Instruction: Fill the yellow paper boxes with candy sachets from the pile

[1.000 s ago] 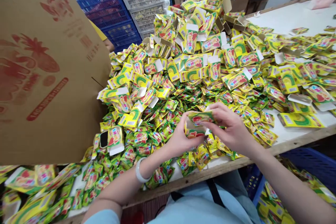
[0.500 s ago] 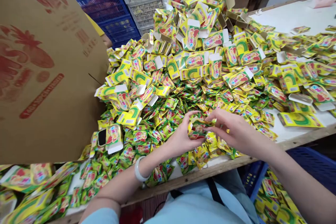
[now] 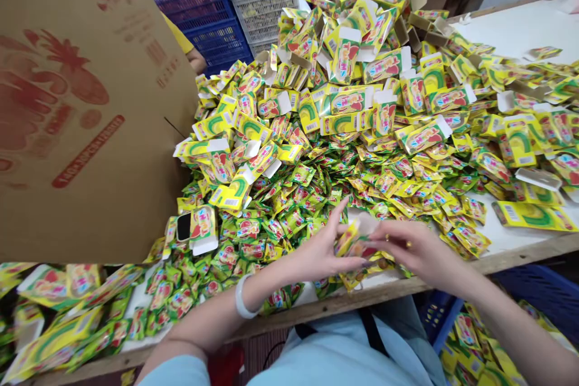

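Observation:
Over the front edge of the table, my left hand (image 3: pixel 322 253) grips a small yellow candy box (image 3: pixel 347 240), thumb on one side and fingers on the other. The box is tilted, with a white flap showing at its upper end. My right hand (image 3: pixel 416 248) closes its fingertips at the flap end of the same box; motion blur hides the exact contact. Beneath and around both hands lie loose green and yellow candy packets (image 3: pixel 289 220). A white bangle (image 3: pixel 244 297) circles my left wrist.
Yellow candy boxes (image 3: pixel 348 102), many with open flaps, are heaped at the back. A large brown carton (image 3: pixel 104 151) stands at left, a phone (image 3: pixel 184 227) near it. Behind are stacked crates (image 3: pixel 226 42) and a person's arm (image 3: pixel 195 61). A blue basket (image 3: pixel 538 286) holds boxes below right.
Both hands have shifted slightly down and right with the candy box. The box has turned so its white flap now shows between the hands. The camera view has moved slightly left.

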A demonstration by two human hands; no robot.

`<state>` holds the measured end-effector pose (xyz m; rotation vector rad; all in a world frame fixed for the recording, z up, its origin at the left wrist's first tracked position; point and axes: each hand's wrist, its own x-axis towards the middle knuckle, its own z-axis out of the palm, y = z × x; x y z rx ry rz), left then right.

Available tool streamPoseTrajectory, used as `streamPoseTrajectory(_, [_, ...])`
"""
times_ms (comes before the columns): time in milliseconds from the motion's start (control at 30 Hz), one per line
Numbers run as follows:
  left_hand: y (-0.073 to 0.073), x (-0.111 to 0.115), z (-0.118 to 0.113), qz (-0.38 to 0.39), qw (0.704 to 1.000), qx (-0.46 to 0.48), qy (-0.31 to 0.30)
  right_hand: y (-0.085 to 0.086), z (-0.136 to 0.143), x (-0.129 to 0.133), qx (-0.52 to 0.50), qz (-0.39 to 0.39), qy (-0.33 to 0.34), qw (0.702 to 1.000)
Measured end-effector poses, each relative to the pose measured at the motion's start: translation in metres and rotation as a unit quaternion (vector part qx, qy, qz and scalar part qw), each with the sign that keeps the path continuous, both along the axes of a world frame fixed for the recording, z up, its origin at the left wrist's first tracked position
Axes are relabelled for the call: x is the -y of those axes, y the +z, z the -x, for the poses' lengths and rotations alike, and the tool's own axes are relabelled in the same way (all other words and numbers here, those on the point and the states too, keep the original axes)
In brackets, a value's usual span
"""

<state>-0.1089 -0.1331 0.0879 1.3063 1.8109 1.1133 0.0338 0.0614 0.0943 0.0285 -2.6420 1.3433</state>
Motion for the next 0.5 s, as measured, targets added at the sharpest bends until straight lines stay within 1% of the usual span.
streamPoseTrajectory(33, [0.001, 0.005, 0.009, -0.020, 0.999, -0.045, 0.007, 0.004, -0.006, -0.017, -0.033, -0.037, -0.056, 0.997])
streamPoseTrajectory(67, [0.001, 0.009, 0.019, -0.035, 0.993, -0.106, 0.029, 0.011, -0.011, -0.038, -0.064, -0.098, -0.129, 0.985])
streamPoseTrajectory(100, [0.001, 0.014, 0.031, -0.041, 0.981, -0.177, 0.065, 0.019, -0.015, -0.059, -0.103, -0.183, -0.237, 0.948])
streamPoseTrajectory(133, [0.000, 0.017, 0.042, -0.034, 0.963, -0.246, 0.104, 0.027, -0.018, -0.078, -0.117, -0.287, -0.361, 0.880])
streamPoseTrajectory(167, [-0.002, 0.019, 0.052, -0.017, 0.941, -0.309, 0.137, 0.034, -0.018, -0.093, -0.098, -0.365, -0.447, 0.810])
streamPoseTrajectory(200, [-0.005, 0.019, 0.060, 0.010, 0.919, -0.360, 0.160, 0.039, -0.017, -0.102, -0.074, -0.416, -0.492, 0.761])
streamPoseTrajectory(233, [-0.008, 0.018, 0.066, 0.042, 0.899, -0.400, 0.173, 0.039, -0.013, -0.104, -0.053, -0.443, -0.495, 0.746])
streamPoseTrajectory(267, [-0.012, 0.015, 0.070, 0.073, 0.881, -0.431, 0.181, 0.036, -0.008, -0.099, -0.041, -0.445, -0.457, 0.769])
streamPoseTrajectory(300, [-0.016, 0.012, 0.071, 0.098, 0.866, -0.455, 0.185, 0.028, -0.002, -0.087, -0.037, -0.433, -0.381, 0.816])
streamPoseTrajectory(333, [-0.020, 0.008, 0.072, 0.116, 0.855, -0.470, 0.184, 0.017, 0.004, -0.071, -0.041, -0.406, -0.285, 0.867])
streamPoseTrajectory(367, [-0.023, 0.005, 0.071, 0.127, 0.850, -0.478, 0.181, 0.004, 0.008, -0.052, -0.032, -0.383, -0.178, 0.906])
streamPoseTrajectory(400, [-0.025, 0.003, 0.071, 0.132, 0.850, -0.479, 0.176, -0.009, 0.012, -0.034, -0.007, -0.370, -0.087, 0.925])
streamPoseTrajectory(433, [-0.026, 0.002, 0.070, 0.132, 0.854, -0.474, 0.169, -0.022, 0.013, -0.017, 0.017, -0.368, -0.035, 0.929])
streamPoseTrajectory(467, [-0.027, 0.002, 0.070, 0.126, 0.864, -0.461, 0.161, -0.033, 0.013, -0.003, 0.043, -0.376, -0.005, 0.926])
streamPoseTrajectory(500, [-0.026, 0.002, 0.070, 0.116, 0.877, -0.440, 0.155, -0.041, 0.013, 0.006, 0.064, -0.388, 0.003, 0.920])
